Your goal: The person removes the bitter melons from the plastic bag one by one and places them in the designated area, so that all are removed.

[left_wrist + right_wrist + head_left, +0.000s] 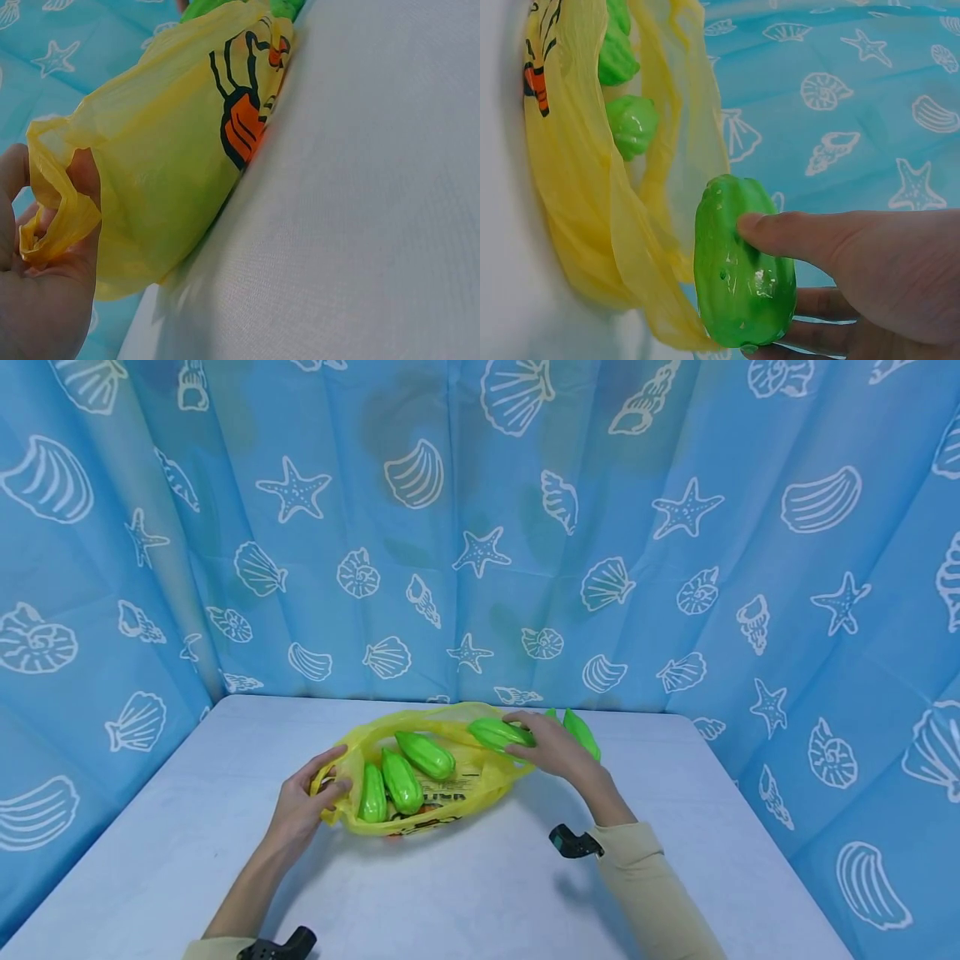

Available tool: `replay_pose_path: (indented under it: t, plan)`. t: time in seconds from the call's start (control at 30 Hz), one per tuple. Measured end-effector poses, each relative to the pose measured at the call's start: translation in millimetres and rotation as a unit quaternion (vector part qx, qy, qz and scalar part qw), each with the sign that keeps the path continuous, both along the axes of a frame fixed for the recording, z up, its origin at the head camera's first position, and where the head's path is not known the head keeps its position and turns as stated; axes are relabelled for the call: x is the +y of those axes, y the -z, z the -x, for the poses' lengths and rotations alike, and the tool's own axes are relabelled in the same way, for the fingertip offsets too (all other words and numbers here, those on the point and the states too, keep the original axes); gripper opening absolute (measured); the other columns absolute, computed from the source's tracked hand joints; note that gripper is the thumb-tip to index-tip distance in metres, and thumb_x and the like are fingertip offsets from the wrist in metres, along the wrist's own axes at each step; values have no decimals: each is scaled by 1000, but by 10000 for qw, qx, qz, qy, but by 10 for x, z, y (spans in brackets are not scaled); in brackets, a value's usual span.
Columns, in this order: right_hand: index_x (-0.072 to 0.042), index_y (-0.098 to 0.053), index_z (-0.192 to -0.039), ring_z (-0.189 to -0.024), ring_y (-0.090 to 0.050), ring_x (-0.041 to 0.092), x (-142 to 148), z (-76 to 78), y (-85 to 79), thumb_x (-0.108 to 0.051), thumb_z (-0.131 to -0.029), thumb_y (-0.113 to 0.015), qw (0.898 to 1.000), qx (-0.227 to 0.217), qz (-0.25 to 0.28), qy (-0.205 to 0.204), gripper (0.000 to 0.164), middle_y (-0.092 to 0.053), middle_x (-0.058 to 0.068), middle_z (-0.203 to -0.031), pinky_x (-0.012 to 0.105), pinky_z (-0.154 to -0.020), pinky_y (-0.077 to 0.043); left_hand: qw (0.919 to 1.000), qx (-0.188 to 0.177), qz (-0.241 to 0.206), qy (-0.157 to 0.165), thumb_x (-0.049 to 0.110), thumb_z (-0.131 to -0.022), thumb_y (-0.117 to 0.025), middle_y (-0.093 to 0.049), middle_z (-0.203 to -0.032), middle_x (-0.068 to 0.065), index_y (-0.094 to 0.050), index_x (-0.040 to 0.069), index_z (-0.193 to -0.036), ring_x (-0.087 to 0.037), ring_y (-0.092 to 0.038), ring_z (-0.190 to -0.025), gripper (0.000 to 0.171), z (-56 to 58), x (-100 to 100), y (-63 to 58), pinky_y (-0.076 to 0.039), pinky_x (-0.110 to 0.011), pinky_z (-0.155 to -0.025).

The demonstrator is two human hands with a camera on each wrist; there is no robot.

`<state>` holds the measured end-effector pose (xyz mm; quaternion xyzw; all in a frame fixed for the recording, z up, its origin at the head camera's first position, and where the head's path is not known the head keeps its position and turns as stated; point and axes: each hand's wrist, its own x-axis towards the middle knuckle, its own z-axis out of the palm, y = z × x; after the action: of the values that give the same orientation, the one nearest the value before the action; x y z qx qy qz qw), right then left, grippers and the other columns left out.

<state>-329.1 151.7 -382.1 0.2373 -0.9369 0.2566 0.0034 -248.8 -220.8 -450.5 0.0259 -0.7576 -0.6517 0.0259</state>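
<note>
A yellow plastic bag (491, 789) with dark print lies on the table, its mouth spread wide. Three shiny green bitter melons (402, 781) rest inside it. At the bag's left end, my left hand (300, 802) holds the rim, with a twisted yellow handle (67, 225) looped between thumb and fingers in the left wrist view. Over the right side of the opening, my right hand (555, 747) grips another bitter melon (739, 262), thumb on top and fingers beneath. Ridges and small bumps show on its skin.
Beyond my right wrist, two more bitter melons (582, 733) lie near the back edge of the white table (675, 827), one partly hidden by the hand. A blue curtain (480, 610) with white shells and starfish hangs behind and along the sides.
</note>
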Motion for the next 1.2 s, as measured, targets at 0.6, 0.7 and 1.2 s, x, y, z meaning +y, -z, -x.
replay_pose_path:
  t: [0.6,0.7,1.2]
  plan:
    - [-12,-52,-140,-114,-59,31,468,-82,52,-29,-93,-67,9974,-45,2,726,52,-62,18,-128,48,-92,-49,9999,-7,-114,6,20,-93,-65,-43,-117,-2,-44,23,-147,-9,-48,-91,58,9,5,4,-47,-19,-67]
    - [-11,-51,-141,-115,-59,33,545,-71,61,-29,-93,-66,9971,13,-33,763,53,-61,19,-129,50,-93,-49,10000,-14,-70,10,20,-93,-65,-43,-120,-2,-44,23,-147,-10,-49,-93,58,6,3,3,-48,-19,-68]
    - [-8,-47,-143,-118,-59,39,936,19,146,-30,-95,-64,9926,40,21,1211,56,-59,24,-130,51,-92,-52,9999,-10,135,-28,24,-93,-65,-44,-125,-3,-45,25,-146,-12,-49,-99,57,-2,-11,1,-49,-18,-71]
